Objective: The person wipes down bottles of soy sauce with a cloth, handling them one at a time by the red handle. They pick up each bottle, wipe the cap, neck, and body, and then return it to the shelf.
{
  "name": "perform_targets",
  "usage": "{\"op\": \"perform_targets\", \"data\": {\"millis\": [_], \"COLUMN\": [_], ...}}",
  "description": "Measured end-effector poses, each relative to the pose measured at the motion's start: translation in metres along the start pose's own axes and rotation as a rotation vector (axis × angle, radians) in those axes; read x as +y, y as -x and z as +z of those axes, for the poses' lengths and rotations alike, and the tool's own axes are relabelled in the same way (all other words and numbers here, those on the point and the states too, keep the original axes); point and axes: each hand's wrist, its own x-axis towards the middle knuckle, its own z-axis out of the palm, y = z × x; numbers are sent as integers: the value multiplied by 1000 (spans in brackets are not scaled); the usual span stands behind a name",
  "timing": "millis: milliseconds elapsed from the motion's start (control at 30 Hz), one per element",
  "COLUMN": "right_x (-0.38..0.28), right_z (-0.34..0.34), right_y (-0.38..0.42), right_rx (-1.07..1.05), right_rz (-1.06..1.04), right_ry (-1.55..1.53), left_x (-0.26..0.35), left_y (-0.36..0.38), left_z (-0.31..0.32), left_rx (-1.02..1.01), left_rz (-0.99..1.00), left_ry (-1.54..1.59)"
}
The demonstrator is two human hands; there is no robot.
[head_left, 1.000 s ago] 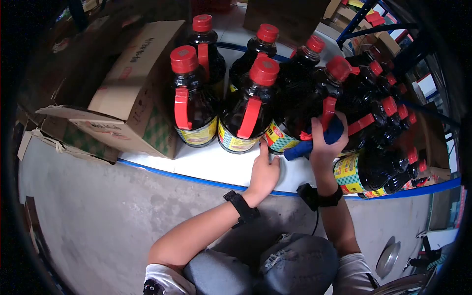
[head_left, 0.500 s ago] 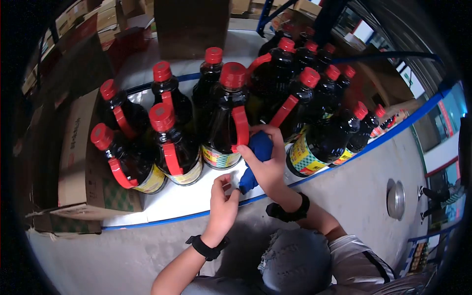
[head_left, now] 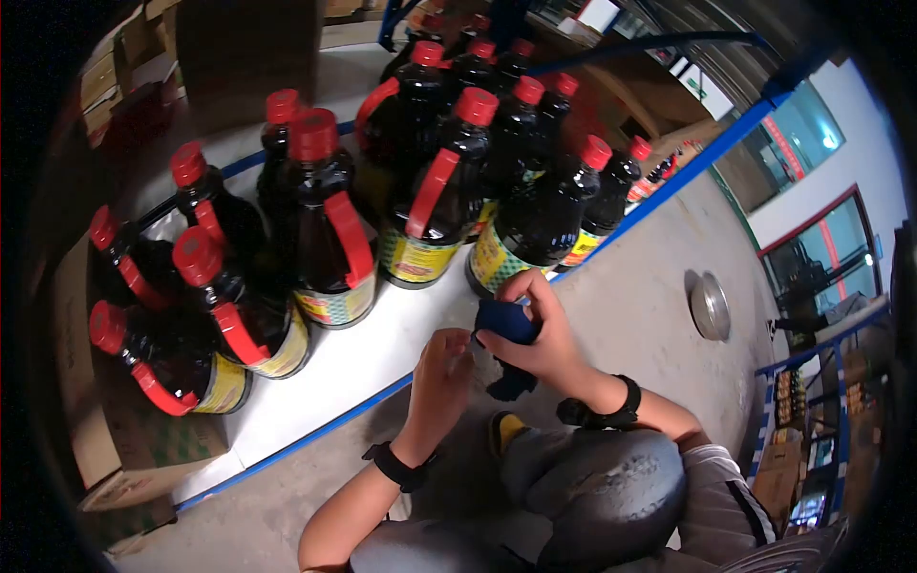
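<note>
Now that the right hand [head_left: 551, 344] has left the red handle [head_left: 351, 239], it grasps the dark blue cloth [head_left: 504, 322].
Bunched there, the cloth is just beside the half-curled left hand [head_left: 441, 382]; whether that hand grips too, I cannot tell. Bottles [head_left: 320, 224] stand on the shelf [head_left: 353, 368] beyond both hands, the handle apparently free of cloth.
</note>
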Motion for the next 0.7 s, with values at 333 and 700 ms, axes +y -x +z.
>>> {"op": "perform_targets", "data": {"millis": [333, 700], "right_x": [-9, 17], "right_z": [-38, -123], "right_y": [-35, -17], "right_rx": [434, 595], "right_rz": [-234, -45], "right_ry": [-2, -118], "left_x": [-4, -8], "left_y": [22, -2], "left_z": [-19, 0], "left_rx": [7, -113], "left_rz": [32, -103], "left_ry": [-84, -155]}}
